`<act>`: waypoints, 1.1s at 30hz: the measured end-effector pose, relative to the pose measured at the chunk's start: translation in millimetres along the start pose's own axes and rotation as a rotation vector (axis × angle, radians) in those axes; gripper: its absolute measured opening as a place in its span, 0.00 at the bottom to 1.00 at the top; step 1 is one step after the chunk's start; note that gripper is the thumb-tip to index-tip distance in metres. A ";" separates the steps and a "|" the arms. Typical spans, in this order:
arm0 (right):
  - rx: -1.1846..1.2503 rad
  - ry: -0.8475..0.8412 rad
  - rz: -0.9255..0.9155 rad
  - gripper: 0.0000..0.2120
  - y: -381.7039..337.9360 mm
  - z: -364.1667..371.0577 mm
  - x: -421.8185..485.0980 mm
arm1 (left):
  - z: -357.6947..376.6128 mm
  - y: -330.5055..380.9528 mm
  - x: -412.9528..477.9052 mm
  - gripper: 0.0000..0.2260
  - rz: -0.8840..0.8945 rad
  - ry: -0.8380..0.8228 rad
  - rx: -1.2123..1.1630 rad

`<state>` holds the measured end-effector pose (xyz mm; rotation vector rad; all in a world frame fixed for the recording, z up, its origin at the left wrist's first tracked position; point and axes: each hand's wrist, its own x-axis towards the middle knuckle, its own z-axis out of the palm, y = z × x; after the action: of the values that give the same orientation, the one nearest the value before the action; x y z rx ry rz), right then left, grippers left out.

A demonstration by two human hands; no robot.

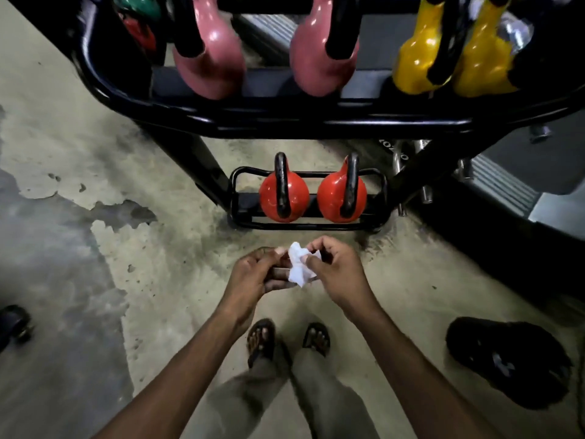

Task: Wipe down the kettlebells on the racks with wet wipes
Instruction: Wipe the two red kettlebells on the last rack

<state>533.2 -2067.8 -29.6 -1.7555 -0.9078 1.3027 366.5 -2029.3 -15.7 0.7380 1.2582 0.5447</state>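
Note:
A crumpled white wet wipe [299, 267] is pinched between both hands in front of me, above the floor. My left hand [253, 274] grips its left side and my right hand [338, 267] its right. Beyond the hands, two red kettlebells [297, 188] with black handles sit on the lowest shelf of the black rack [285, 122]. On the upper shelf stand two pink kettlebells [215, 58], two yellow ones [421, 61], and a green one [139, 4] and another red one at the far left, partly hidden by the rack frame.
Worn, stained concrete floor [95, 217] spreads to the left. A black bag or shoe [509, 362] lies at the right, a dark object [12, 324] at the left edge. A treadmill edge [506, 185] and chrome bars lie right of the rack. My sandalled feet [288, 340] stand below.

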 end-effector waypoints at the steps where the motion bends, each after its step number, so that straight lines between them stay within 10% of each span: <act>1: -0.015 0.001 -0.011 0.04 15.1 4.3 20.7 | -5.4 -7.9 20.5 0.11 0.027 -0.002 0.037; 7: -0.138 0.087 -0.147 0.04 60.1 10.4 152.2 | -31.1 -40.4 161.0 0.06 0.347 0.070 0.479; 16: -0.566 0.268 -0.423 0.03 55.9 26.2 334.6 | -48.3 -48.0 305.8 0.44 0.755 -0.062 1.316; 25: -0.954 0.032 -0.384 0.15 39.4 77.7 423.5 | -68.3 -64.7 343.3 0.47 0.959 -0.030 1.476; 33: -1.483 -0.158 -0.442 0.05 8.7 115.3 395.8 | -50.4 -56.3 317.4 0.45 0.856 0.022 1.597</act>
<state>512.9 -1708.4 -230.7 -2.1538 -2.5706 0.3362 390.6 -1825.6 -269.3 2.6658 1.1850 0.0756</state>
